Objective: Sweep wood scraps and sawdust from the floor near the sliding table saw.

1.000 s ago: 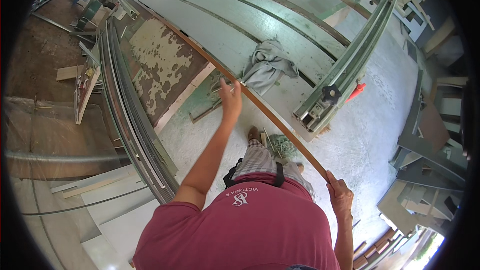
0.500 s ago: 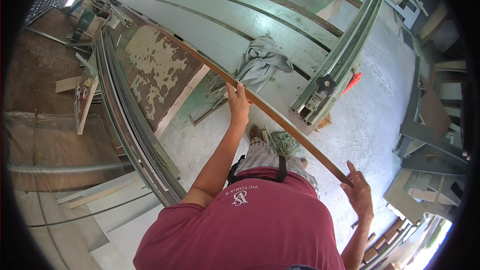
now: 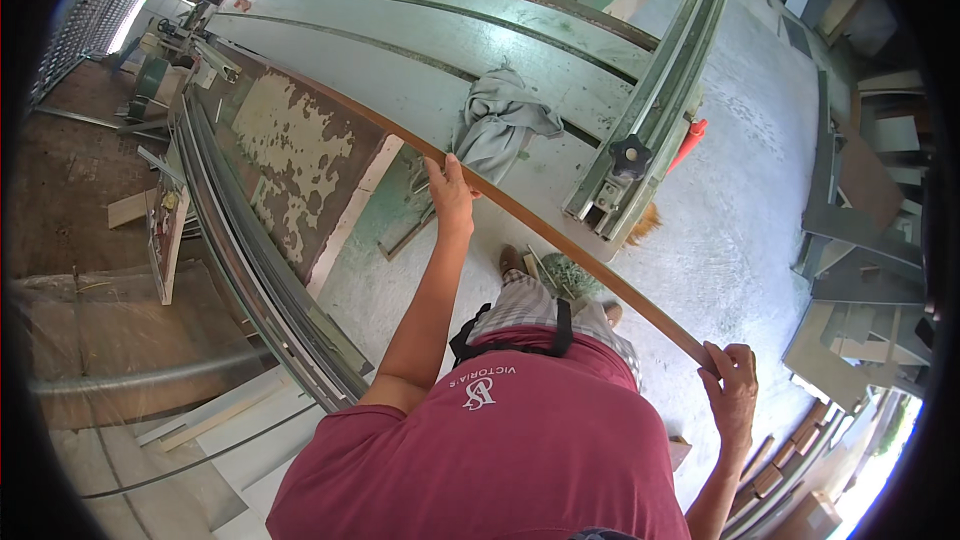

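Note:
A long, narrow brown wooden strip (image 3: 575, 252) runs slantwise from the far left to the near right, along the near edge of a metal sliding saw table (image 3: 340, 48). Partway along it, my left hand (image 3: 453, 202) is closed on the strip, with fingers at its upper edge. My right hand (image 3: 733, 385) pinches the strip's near right end, thumb below and bent fingers on top. Just beyond my left hand, a crumpled grey rag (image 3: 497, 115) lies on the table.
A metal fence rail (image 3: 655, 90) with a black star knob (image 3: 630, 157) and a red handle (image 3: 688, 145) crosses the table's right end. Long stacked strips (image 3: 245, 260) stand at left. Shavings (image 3: 572, 280) lie by my feet. Board offcuts (image 3: 865, 230) lean at right.
My left hand and the strip have shifted a little left in view. My right hand's raised fingers have come down onto the strip's end. The view has also shifted slightly.

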The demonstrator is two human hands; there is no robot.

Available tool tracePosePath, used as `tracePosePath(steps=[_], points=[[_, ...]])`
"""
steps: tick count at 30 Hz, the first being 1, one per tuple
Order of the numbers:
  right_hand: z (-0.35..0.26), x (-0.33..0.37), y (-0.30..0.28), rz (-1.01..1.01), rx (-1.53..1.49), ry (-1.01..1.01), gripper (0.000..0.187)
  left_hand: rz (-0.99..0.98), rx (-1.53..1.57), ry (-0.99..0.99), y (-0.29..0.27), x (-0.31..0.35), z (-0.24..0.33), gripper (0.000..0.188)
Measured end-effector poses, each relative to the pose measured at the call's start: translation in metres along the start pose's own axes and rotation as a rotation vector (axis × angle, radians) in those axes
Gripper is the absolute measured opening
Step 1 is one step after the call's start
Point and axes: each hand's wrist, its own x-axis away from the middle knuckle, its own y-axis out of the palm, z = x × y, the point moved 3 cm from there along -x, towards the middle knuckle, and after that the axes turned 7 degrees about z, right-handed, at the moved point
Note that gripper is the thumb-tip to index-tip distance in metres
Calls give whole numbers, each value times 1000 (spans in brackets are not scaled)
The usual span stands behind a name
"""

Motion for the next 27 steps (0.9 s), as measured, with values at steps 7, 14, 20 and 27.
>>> tracePosePath(steps=[7,14,20,27], points=[[-27,-13,21,40,62,-114,38,19,-92,-44,-12,-34,3,39],[-63,-41,46,14,4,-291,36,23,-283,33,-34,-87,13,35],[-105,-66,70,-25,-39,-333,32,105,-515,53,-70,-157,23,43],[-157,-101,98,-61,-84,-449,27,61,-503,-71,-99,-224,46,58]])
